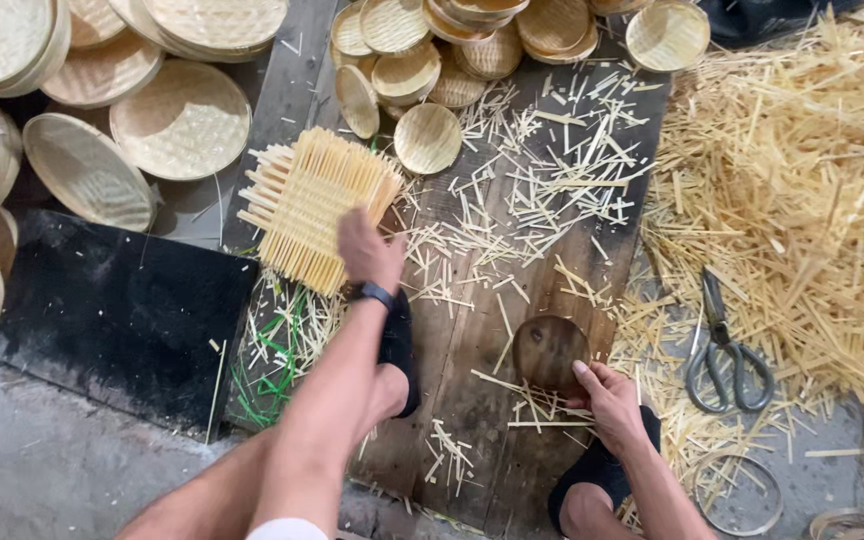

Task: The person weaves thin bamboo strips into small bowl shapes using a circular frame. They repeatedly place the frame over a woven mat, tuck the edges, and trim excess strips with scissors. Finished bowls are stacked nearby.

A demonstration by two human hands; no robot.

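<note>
One camera only, worn on the person's head, looking steeply down and a little forward at the floor between the knees. It sits fairly near: the forearms enter from six o'clock and fill the lower middle. The left hand (pixel 370 250) lies just left of centre, the right hand (pixel 612 400) toward five o'clock. Dark floor planks (pixel 472 330) run through the centre up to twelve o'clock. The view reaches stacked woven trays (pixel 182 120) at ten to twelve o'clock and a heap of bamboo offcuts (pixel 802 200) at two to three o'clock.
</note>
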